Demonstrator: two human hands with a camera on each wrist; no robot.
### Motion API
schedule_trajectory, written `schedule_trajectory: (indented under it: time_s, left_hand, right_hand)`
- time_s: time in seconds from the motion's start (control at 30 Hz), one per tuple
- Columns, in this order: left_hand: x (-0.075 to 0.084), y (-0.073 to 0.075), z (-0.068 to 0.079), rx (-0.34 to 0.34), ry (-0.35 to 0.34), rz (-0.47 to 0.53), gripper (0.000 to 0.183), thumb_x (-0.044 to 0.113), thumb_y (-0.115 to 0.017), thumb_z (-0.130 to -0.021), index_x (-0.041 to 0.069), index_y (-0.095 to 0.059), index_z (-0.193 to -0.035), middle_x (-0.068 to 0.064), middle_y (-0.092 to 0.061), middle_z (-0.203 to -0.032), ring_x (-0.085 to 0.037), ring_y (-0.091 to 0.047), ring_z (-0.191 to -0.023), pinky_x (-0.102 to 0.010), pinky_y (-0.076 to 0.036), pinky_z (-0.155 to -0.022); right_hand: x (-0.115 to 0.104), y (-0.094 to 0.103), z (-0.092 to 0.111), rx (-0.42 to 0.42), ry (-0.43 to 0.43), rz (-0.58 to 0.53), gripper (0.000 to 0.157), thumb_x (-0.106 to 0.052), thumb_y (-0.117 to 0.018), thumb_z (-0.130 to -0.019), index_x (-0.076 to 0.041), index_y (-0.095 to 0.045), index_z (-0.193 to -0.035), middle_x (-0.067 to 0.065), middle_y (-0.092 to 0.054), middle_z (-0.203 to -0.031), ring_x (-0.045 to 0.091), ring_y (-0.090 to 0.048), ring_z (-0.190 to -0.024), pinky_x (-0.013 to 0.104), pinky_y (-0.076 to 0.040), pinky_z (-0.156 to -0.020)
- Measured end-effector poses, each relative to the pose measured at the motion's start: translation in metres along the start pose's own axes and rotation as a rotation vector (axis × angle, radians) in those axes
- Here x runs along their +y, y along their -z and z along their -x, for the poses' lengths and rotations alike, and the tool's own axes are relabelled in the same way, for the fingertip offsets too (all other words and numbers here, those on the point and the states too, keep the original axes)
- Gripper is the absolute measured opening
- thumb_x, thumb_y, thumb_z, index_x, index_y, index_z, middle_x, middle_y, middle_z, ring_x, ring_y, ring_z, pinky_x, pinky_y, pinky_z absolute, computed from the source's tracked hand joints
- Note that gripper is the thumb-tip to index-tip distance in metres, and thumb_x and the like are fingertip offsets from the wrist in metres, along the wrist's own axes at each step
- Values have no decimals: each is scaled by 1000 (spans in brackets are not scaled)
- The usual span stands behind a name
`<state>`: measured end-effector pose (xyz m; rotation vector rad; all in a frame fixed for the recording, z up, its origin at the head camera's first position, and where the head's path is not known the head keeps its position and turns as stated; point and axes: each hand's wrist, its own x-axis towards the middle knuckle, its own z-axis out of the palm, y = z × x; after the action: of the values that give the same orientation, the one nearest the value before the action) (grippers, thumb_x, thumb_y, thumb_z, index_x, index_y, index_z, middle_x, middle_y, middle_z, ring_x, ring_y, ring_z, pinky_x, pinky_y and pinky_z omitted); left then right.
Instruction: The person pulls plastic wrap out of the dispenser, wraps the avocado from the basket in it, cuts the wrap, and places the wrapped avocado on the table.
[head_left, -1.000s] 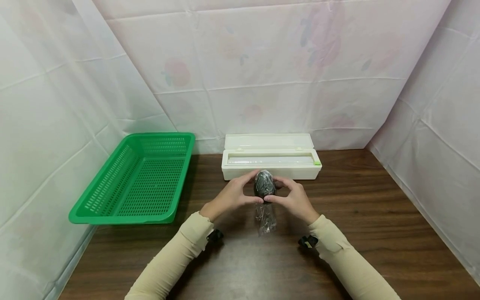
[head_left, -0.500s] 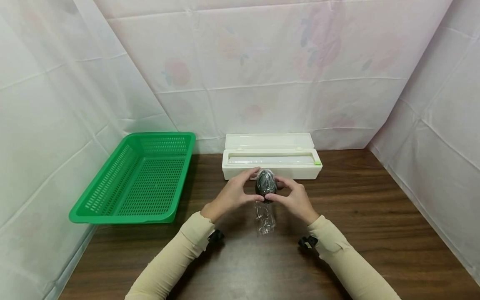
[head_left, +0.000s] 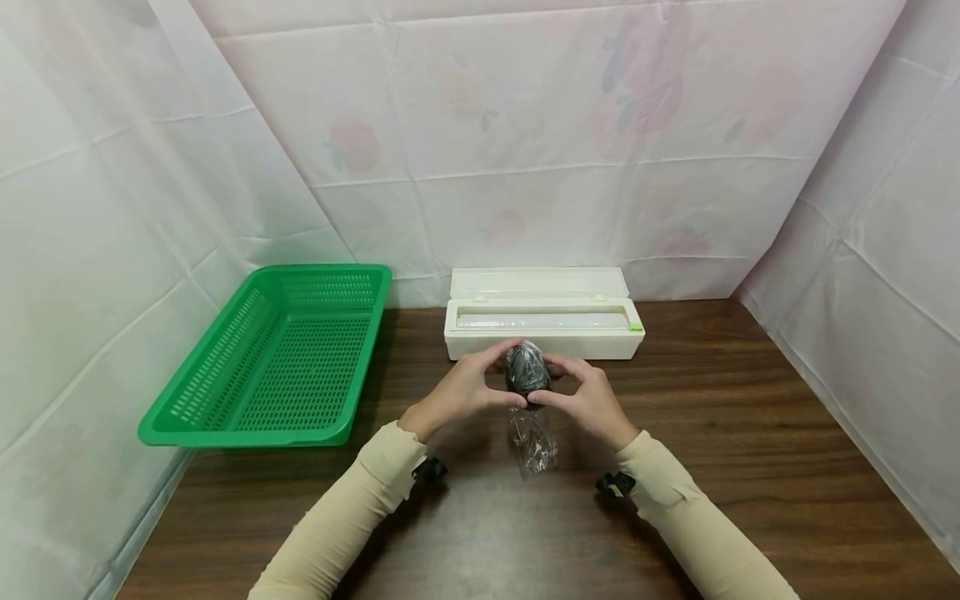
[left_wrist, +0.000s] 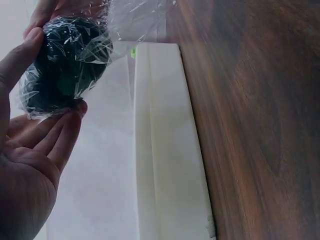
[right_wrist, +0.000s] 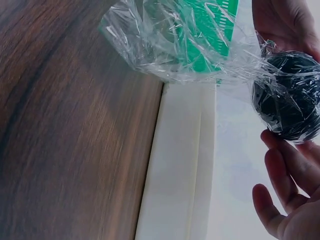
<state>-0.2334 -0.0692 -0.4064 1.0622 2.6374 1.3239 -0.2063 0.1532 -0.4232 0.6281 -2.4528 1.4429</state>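
Observation:
A dark green, egg-shaped, avocado-like fruit (head_left: 527, 369) is wrapped in clear cling film (left_wrist: 95, 47). Both hands hold it up above the table. My left hand (head_left: 463, 386) grips its left side between thumb and fingers. From the right, my right hand (head_left: 592, 400) pinches it, thumb at the near end; in the right wrist view, some of that hand's fingers (right_wrist: 277, 172) stand off the fruit. A loose, crumpled tail of film (right_wrist: 160, 42) hangs toward the person. Just behind the hands stands a white cling film dispenser (head_left: 543, 346), lid up, with a roll (head_left: 543, 321) inside.
A green plastic basket (head_left: 348, 429) with slotted walls stands at the left on the dark wooden table (head_left: 750, 442). A green cutter tab (head_left: 635, 327) sits at the dispenser's right end. White patterned cloth (head_left: 525, 125) encloses the back and sides.
The wrapped fruit and both hands shift only slightly, a little right and then back left. The film tail now swings slightly to the right. Basket and dispenser stay put.

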Motion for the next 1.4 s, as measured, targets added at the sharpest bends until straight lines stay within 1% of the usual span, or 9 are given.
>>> schedule_trajectory:
  time_s: [0.17,0.27,0.47,0.63,0.97,1.07,1.13,1.3,1.4]
  left_hand:
    - [0,0,-1,2,-42,-6,91,24,-85,-75,11,-36,-151,-13,-61,-133,-24,-65,-112,-38,-51,-99]
    - [0,1,-1,-9,-77,-22,91,25,-84,-77,13,-33,-152,-13,-58,-137,-24,-64,-114,-38,-51,-100]
    - [2,2,-2,-5,-101,-56,97,29,-85,-74,18,-31,-153,-11,-57,-138,-22,-66,-107,-35,-53,-96]
    - [4,4,-3,7,-137,-66,98,26,-86,-74,15,-30,-154,-11,-52,-144,-20,-67,-105,-32,-54,-93]
    - [7,6,-2,74,-107,-42,96,24,-86,-71,13,-35,-152,-13,-59,-137,-22,-68,-99,-38,-56,-89]
    - [5,5,-2,70,-108,-40,96,23,-86,-72,13,-35,-152,-13,-56,-139,-23,-68,-102,-38,-55,-90]
    - [4,4,-2,75,-113,-71,95,25,-86,-72,12,-35,-152,-12,-53,-143,-24,-65,-111,-36,-54,-95]
    - [3,2,-2,115,-122,-173,92,31,-85,-73,13,-39,-150,-11,-45,-149,-28,-50,-133,-42,-45,-107]
    - [4,1,-1,128,-139,-223,90,32,-85,-73,11,-41,-149,-12,-45,-149,-30,-49,-134,-43,-45,-107]
  right_hand:
    - [-1,1,-1,10,2,4,57,-16,-85,-73,-4,-64,-125,10,-74,-101,24,-67,-96,53,-49,-91]
    - [-2,1,-1,18,-8,6,57,-16,-85,-73,-5,-65,-125,9,-74,-101,24,-66,-96,54,-49,-90]
    - [-6,0,-2,32,5,9,57,-15,-85,-73,-4,-64,-124,11,-74,-102,25,-67,-97,49,-50,-90]
    - [-10,0,-4,41,17,8,58,-14,-85,-73,-3,-63,-126,12,-74,-104,28,-66,-100,48,-49,-92]
    - [-13,2,-10,1,27,-3,62,-12,-83,-75,-4,-60,-132,14,-72,-108,29,-63,-103,49,-50,-92]
    - [-12,2,-10,-21,12,4,62,-14,-83,-76,-3,-59,-132,13,-72,-109,28,-64,-103,48,-50,-93]
    - [-12,2,-9,-22,4,8,61,-15,-83,-76,-3,-60,-131,13,-72,-109,28,-65,-102,49,-51,-92]
    - [-10,1,-8,-9,-26,-28,59,-16,-83,-76,-3,-61,-129,16,-72,-109,31,-66,-102,56,-50,-91]
    - [-9,0,-7,-2,-31,-30,57,-16,-83,-77,-3,-62,-129,16,-72,-108,31,-66,-101,58,-49,-91]
